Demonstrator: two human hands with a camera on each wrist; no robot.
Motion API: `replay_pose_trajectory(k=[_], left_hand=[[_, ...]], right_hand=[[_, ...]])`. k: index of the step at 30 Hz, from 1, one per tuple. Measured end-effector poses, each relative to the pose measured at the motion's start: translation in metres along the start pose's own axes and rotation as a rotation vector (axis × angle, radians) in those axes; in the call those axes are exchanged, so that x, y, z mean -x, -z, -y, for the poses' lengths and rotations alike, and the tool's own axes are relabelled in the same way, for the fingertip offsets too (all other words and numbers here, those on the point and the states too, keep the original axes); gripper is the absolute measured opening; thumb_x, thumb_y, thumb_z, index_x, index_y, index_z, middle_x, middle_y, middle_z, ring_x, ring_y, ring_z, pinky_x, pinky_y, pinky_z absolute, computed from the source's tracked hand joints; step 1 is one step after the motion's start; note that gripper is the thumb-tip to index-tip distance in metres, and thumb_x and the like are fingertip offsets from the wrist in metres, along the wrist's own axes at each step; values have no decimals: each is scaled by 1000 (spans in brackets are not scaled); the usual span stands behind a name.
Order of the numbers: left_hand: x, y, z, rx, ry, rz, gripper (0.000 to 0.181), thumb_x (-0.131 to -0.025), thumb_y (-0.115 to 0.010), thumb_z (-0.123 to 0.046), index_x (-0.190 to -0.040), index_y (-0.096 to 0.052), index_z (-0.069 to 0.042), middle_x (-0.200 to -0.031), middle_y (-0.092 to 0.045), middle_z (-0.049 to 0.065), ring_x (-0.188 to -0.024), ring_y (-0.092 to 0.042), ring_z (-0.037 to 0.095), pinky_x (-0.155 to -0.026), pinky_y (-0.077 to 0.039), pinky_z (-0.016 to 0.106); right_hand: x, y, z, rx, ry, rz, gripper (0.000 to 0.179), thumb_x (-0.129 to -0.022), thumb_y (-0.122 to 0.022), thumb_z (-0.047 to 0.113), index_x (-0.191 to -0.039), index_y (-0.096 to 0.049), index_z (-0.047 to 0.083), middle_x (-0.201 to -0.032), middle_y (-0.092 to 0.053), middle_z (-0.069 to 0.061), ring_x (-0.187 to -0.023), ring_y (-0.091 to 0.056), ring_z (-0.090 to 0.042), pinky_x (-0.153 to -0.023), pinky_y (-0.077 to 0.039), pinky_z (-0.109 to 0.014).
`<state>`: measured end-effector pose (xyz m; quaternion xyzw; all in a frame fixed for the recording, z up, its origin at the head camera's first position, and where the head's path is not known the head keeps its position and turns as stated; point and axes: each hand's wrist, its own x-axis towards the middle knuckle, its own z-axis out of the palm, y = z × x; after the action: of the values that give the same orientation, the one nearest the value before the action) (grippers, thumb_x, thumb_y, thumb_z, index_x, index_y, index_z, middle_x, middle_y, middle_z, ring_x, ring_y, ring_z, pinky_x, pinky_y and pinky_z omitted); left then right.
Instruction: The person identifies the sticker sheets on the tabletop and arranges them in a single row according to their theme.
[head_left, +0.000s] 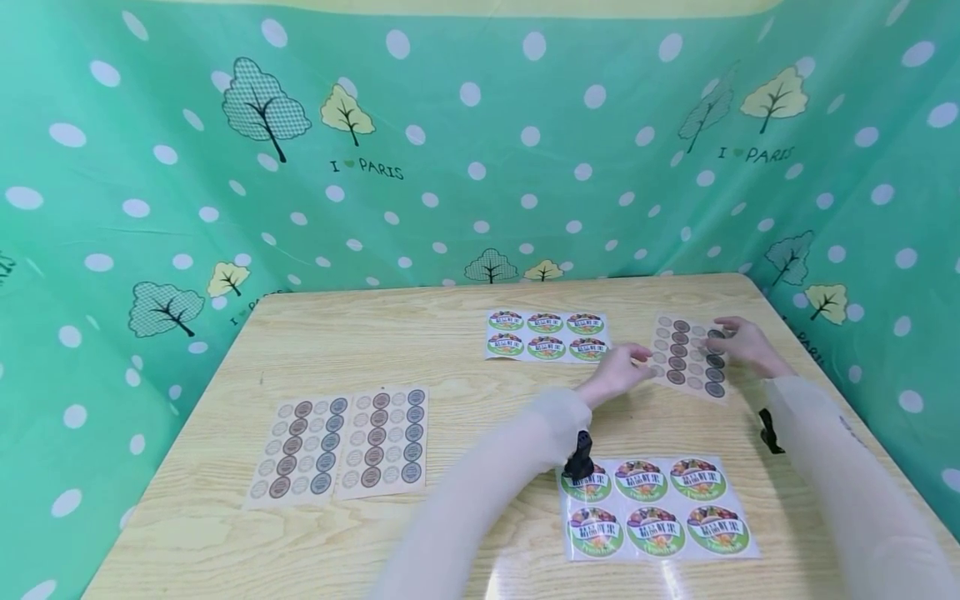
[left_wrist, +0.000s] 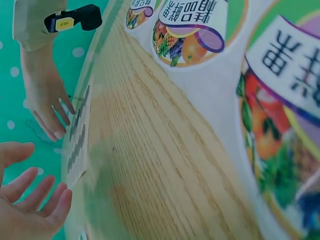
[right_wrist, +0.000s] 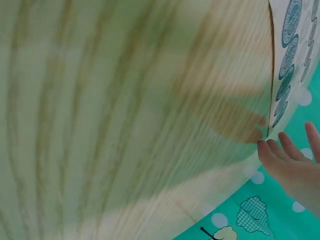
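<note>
A sheet of round brown and grey stickers (head_left: 687,351) lies at the right rear of the table, between the two hands. At its left edge is my left hand (head_left: 618,372), its fingers apart and loosely bent in the left wrist view, with nothing gripped. On the opposite side, my right hand (head_left: 748,347) has its fingertips over the right edge of that sheet. The right wrist view shows the relaxed fingers of this hand (right_wrist: 295,162) spread beside the row of grey stickers (right_wrist: 287,65).
A fruit-label sheet (head_left: 546,337) lies at the back, and another (head_left: 657,496) is at the front under the left forearm. Two more round-sticker sheets (head_left: 297,450) (head_left: 384,439) lie side by side at left. A green dotted curtain (head_left: 480,150) surrounds the wooden table (head_left: 360,342).
</note>
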<state>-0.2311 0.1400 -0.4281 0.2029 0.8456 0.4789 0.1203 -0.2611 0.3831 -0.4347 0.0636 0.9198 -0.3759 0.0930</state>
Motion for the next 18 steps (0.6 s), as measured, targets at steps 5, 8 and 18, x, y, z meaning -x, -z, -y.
replay_pose_trajectory(k=[5,8,18], left_hand=[[-2,-4,0,-8,55,-11,33,-81,-63,-15,-112,-57,-6,-111,-59,8,-94,-58,13,-75,-45,13],[-2,-6,0,-11,100,-13,36,-80,-64,-17,-114,-56,-6,-112,-58,8,-97,-56,14,-77,-45,15],[-42,-38,44,-120,158,-19,50,-74,-70,-29,-116,-55,-8,-112,-55,5,-101,-51,13,-84,-42,18]], right_hand=[[2,1,2,20,25,5,77,-84,-55,31,-134,-16,-13,-130,-20,-40,-117,-23,-51,-94,-29,-56],[2,2,1,28,33,11,76,-84,-56,28,-133,-15,-14,-130,-21,-40,-118,-23,-51,-96,-28,-56],[-6,4,-11,73,-11,48,80,-83,-58,30,-134,-13,-13,-130,-16,-42,-119,-18,-53,-97,-24,-57]])
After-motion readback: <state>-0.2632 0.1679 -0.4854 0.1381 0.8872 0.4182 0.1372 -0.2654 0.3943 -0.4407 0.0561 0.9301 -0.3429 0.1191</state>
